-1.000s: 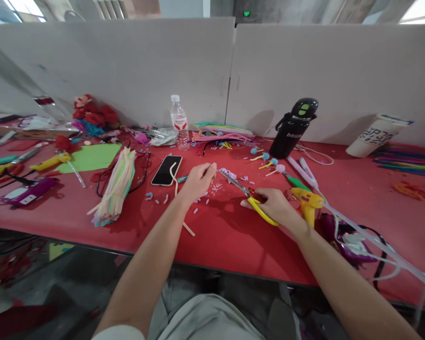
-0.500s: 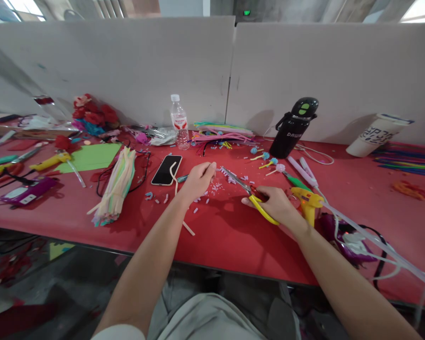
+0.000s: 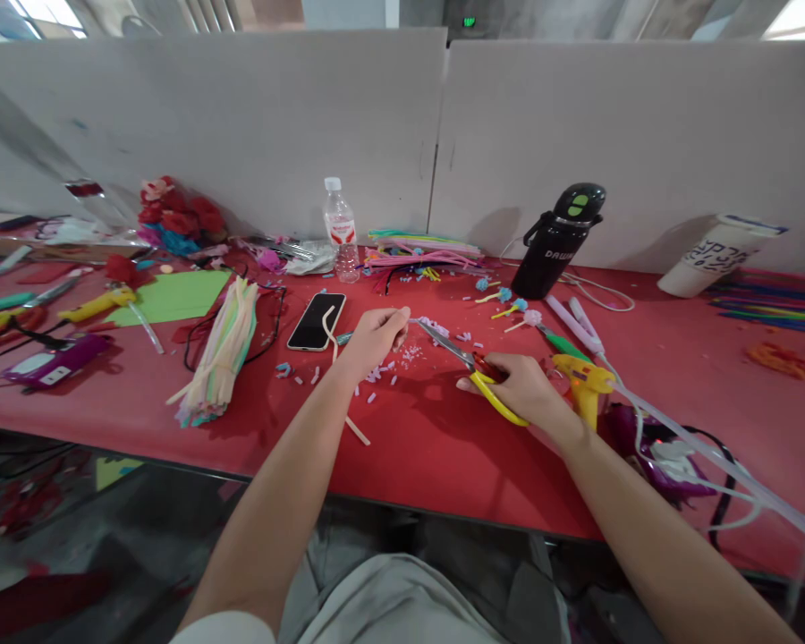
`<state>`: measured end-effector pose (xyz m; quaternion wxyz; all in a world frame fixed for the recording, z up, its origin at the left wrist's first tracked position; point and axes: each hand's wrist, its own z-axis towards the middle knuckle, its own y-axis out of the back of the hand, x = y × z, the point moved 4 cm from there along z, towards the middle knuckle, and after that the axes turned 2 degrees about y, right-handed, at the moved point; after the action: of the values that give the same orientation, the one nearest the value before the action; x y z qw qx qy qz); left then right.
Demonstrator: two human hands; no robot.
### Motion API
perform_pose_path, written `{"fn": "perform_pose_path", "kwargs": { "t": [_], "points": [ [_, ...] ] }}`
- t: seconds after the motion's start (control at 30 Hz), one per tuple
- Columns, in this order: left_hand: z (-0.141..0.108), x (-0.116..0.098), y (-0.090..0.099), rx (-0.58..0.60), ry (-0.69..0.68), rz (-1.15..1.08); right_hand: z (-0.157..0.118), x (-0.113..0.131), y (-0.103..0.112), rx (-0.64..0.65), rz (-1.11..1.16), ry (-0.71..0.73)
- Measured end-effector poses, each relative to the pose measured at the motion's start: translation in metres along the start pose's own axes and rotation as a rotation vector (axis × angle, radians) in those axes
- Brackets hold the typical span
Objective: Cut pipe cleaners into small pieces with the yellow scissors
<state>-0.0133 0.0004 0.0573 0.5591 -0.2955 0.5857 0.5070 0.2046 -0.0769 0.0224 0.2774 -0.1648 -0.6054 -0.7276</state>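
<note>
My left hand [image 3: 379,335] is closed in a pinch on a thin lavender pipe cleaner piece [image 3: 413,320], of which only a short end shows. My right hand [image 3: 510,385] grips a pair of scissors [image 3: 451,345] by its yellow and red handles. The blades point up and left, their tips close to that lavender end. Whether they touch it I cannot tell. Short lavender snippets [image 3: 372,396] lie scattered on the red table [image 3: 416,465] beneath and around both hands. A cream pipe cleaner [image 3: 357,431] runs under my left forearm.
Left of my hands are a phone [image 3: 316,322] and a bundle of pale pipe cleaners [image 3: 218,358]. A plastic bottle [image 3: 342,234] and black flask [image 3: 556,250] stand behind. Small pompom stems [image 3: 504,295] lie near the flask. A yellow glue gun [image 3: 585,380] sits beside my right wrist.
The scissor blades look closer together, with their tips slightly nearer my left fingers. My left hand has turned a little, and both hands stay almost in place.
</note>
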Motion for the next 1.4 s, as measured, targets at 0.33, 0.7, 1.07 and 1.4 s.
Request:
{"fn": "perform_pose_path", "kwargs": {
  "t": [0.33,0.7,1.07,1.4],
  "points": [
    [0.0007,0.0024,-0.0009,0.027,0.001,-0.017,0.0011,-0.0018,-0.0012,-0.004,-0.01,-0.006],
    [0.0012,0.0027,0.0007,0.005,-0.008,0.002,0.0008,0.002,0.0022,-0.018,-0.035,0.002],
    [0.0001,0.0008,-0.0007,0.023,-0.007,-0.011,0.0006,0.0018,0.0018,0.004,-0.02,0.001],
    [0.0019,0.0036,-0.0003,0.041,-0.018,-0.028,0.0011,-0.0002,0.0004,0.004,-0.02,0.006]
  ]
}}
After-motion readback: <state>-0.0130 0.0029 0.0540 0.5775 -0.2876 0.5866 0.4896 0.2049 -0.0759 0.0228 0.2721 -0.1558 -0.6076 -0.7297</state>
